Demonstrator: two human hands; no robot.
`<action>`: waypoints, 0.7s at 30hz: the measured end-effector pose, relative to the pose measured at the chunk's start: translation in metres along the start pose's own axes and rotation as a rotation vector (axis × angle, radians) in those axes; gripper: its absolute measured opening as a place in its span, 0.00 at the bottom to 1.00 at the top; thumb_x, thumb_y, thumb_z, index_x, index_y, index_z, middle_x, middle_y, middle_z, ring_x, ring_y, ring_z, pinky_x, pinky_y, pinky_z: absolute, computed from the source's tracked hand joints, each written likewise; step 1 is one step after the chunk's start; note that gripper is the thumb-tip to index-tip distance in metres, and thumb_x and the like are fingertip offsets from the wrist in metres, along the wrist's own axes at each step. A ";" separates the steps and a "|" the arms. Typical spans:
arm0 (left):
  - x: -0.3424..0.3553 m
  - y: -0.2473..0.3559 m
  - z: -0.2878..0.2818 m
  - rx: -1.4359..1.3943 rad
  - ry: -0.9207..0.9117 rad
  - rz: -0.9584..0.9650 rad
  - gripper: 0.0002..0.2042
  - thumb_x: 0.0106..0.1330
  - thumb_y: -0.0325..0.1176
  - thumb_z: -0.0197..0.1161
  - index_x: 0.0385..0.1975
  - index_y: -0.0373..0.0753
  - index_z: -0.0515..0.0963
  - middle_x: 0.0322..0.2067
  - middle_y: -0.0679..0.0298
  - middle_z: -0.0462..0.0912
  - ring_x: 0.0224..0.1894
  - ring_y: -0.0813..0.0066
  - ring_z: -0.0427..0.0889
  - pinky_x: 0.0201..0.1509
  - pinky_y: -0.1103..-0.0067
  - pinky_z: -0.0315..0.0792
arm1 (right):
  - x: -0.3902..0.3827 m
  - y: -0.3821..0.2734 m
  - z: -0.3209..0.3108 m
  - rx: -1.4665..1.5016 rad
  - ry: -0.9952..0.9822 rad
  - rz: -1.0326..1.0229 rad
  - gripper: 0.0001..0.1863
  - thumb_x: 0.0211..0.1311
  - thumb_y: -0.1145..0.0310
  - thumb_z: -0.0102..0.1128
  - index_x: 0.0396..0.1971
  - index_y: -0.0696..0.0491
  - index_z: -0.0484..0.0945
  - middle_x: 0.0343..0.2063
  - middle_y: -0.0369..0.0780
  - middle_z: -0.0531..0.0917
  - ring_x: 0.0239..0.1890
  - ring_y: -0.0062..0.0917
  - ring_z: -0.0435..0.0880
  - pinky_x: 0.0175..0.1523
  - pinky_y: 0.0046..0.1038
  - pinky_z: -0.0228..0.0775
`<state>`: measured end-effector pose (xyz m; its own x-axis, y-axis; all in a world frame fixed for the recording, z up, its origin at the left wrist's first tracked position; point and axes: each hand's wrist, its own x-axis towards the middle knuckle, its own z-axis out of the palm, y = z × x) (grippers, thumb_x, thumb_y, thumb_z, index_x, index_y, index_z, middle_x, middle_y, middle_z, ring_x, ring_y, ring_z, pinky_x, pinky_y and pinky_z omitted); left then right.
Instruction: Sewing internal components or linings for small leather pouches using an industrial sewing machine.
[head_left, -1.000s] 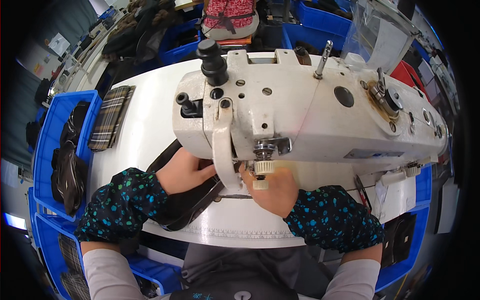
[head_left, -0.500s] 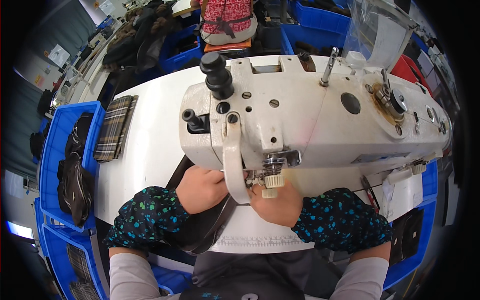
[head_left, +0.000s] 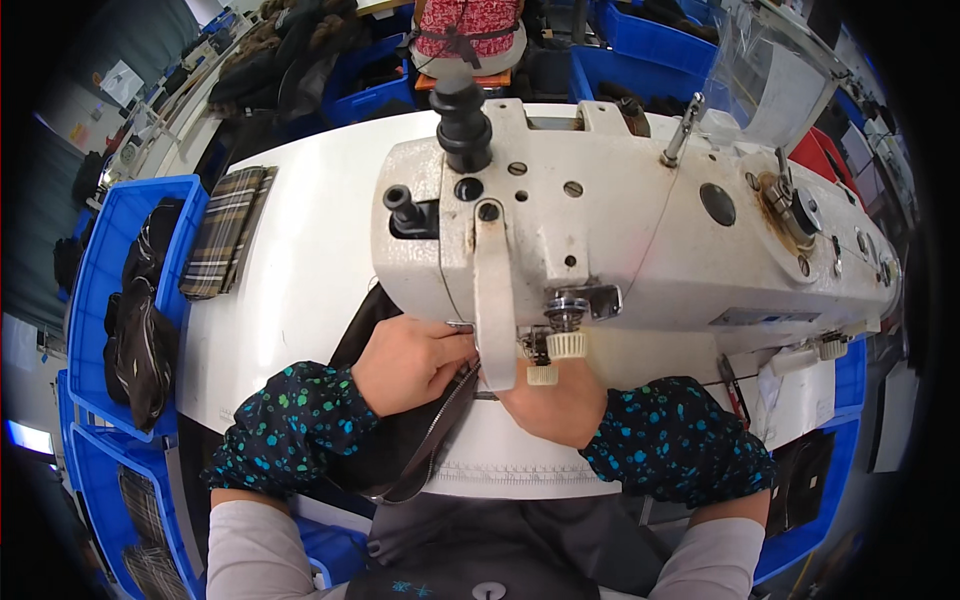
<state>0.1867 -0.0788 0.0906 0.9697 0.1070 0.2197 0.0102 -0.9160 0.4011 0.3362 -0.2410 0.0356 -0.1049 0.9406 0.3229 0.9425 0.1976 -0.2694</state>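
A dark brown cloth piece (head_left: 372, 455) with a metal zipper (head_left: 437, 425) along its edge lies under the head of a white sewing machine (head_left: 620, 215). My left hand (head_left: 412, 362) is closed on it, thumb and fingers pinched by the zipper's upper end, just left of the machine's white lever guard (head_left: 494, 310). On the other side of that guard rests my right hand (head_left: 556, 402), curled low beneath the tension knobs (head_left: 566, 345). Its fingertips are hidden behind the guard, so what they touch does not show. The needle area is also hidden.
Folded plaid cloth (head_left: 228, 235) lies at the table's left edge. Beside it, a blue bin (head_left: 84, 300) holds dark pieces. A red-and-black tool (head_left: 734, 390) lies right of my hands. Ahead, a person (head_left: 468, 30) sits among more blue bins.
The whole view has shifted slightly. My left hand has drawn back a little left of the guard, so its fingertips show. The zipper edge now shows up to them.
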 end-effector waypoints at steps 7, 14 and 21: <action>-0.001 -0.006 0.012 0.017 0.078 -0.012 0.16 0.54 0.28 0.64 0.44 0.47 0.85 0.27 0.59 0.82 0.28 0.55 0.82 0.31 0.66 0.77 | 0.000 0.002 -0.008 0.068 0.041 0.029 0.10 0.56 0.68 0.59 0.38 0.50 0.82 0.20 0.39 0.78 0.22 0.33 0.81 0.25 0.36 0.72; 0.006 0.010 -0.004 0.066 -0.040 0.002 0.08 0.53 0.27 0.69 0.33 0.37 0.82 0.30 0.59 0.81 0.31 0.57 0.83 0.32 0.69 0.76 | -0.008 0.007 0.006 0.172 0.131 0.081 0.06 0.48 0.67 0.62 0.18 0.52 0.82 0.22 0.39 0.77 0.22 0.32 0.82 0.25 0.36 0.73; -0.007 0.002 0.003 0.295 0.093 0.217 0.15 0.50 0.26 0.68 0.40 0.39 0.85 0.33 0.58 0.81 0.33 0.60 0.83 0.34 0.69 0.78 | -0.001 -0.002 -0.006 0.015 0.050 -0.007 0.06 0.48 0.67 0.63 0.19 0.52 0.82 0.20 0.39 0.76 0.22 0.33 0.82 0.23 0.37 0.73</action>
<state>0.1802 -0.0820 0.0873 0.9308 -0.0791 0.3569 -0.1095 -0.9918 0.0658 0.3359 -0.2436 0.0412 -0.0955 0.9243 0.3696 0.9368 0.2090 -0.2807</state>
